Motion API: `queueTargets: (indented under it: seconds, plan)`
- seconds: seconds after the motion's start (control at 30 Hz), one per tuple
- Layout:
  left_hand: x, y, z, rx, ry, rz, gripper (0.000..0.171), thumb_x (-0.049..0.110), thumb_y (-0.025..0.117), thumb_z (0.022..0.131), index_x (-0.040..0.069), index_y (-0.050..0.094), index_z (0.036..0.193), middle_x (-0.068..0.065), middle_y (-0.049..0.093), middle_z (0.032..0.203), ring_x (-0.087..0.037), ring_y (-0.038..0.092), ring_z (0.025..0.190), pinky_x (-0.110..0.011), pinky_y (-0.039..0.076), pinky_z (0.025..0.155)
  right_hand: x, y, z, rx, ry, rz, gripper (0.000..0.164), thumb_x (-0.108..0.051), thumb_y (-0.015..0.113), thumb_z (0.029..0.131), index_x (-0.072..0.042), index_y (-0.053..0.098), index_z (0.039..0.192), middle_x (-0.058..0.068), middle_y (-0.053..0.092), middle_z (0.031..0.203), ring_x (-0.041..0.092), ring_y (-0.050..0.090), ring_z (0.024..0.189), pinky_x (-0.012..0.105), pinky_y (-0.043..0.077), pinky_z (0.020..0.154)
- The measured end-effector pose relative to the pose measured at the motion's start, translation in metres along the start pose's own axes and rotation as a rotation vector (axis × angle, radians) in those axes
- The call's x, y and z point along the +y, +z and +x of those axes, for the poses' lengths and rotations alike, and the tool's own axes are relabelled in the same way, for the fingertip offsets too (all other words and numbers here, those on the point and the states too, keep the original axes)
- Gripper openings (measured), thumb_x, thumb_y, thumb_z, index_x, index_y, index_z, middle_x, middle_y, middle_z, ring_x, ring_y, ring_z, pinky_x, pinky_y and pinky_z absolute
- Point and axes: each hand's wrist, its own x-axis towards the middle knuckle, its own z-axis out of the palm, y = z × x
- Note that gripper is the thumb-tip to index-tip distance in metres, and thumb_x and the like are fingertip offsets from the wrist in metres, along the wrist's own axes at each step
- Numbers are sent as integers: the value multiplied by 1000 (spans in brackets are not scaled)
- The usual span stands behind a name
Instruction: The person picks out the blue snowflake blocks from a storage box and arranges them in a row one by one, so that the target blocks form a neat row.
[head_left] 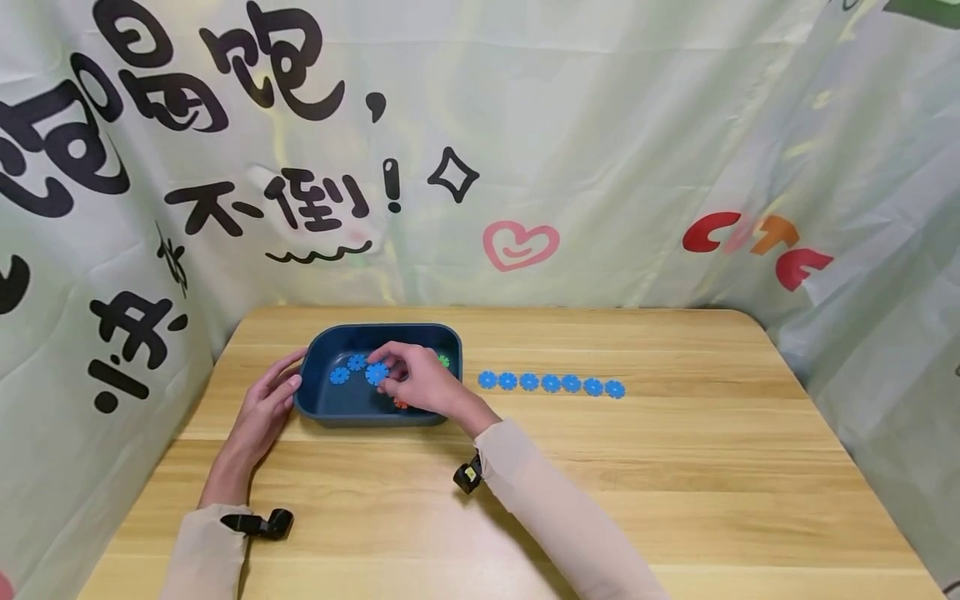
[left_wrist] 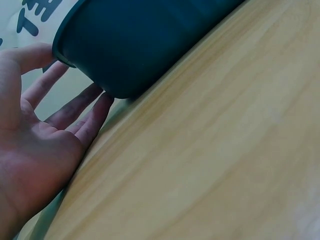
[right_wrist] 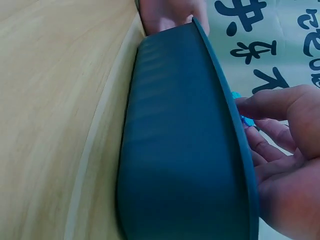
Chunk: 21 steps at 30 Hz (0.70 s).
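Observation:
A dark blue plastic box (head_left: 375, 420) with rounded corners stands on the table. My right hand (head_left: 423, 379) is over its inside, pinching a blue snowflake disc (head_left: 377, 373) between thumb and fingers. In the right wrist view, only bits of that disc (right_wrist: 247, 121) show past the box's rim. Two more blue discs (head_left: 340, 376) lie to the left in the box. A green disc (head_left: 444, 361) and an orange-red disc (head_left: 401, 404) are partly covered by the right hand. With its fingers extended, my left hand (left_wrist: 40, 150) touches the box's left end.
To the right of the box, several blue snowflake discs (head_left: 551, 383) lie in a line on the wooden table (head_left: 675, 467). A printed curtain (head_left: 600, 167) hangs behind the table and at both sides.

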Motion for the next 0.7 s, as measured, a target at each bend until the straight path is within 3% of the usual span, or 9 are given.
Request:
queueTargets:
  seconds: [0.2, 0.37, 0.7]
  plan:
    - [-1, 0, 1, 4, 0, 2, 49, 15, 50, 109, 7, 42, 156, -8, 45, 148, -15, 48, 130, -19, 47, 100, -4, -6, -10, 26, -43, -34, 31, 0, 71, 94, -8, 68, 125, 3, 62, 104, 8, 65, 88, 21, 54, 81]
    - [-2, 0, 0, 7, -10, 13, 50, 18, 51, 109, 9, 42, 157, -7, 45, 149, -16, 47, 131, -18, 46, 101, -4, -10, -20, 43, -91, -62, 33, 3, 69, 94, -7, 67, 126, 4, 64, 102, 10, 66, 87, 23, 56, 77]
    - [0, -1, -1, 11, -21, 37, 50, 20, 51, 109, 10, 41, 157, -7, 44, 149, -15, 46, 131, -17, 46, 100, -9, -21, -46, 106, -80, -85, 37, 1, 67, 96, -7, 64, 132, 2, 64, 106, 13, 65, 88, 25, 56, 77]
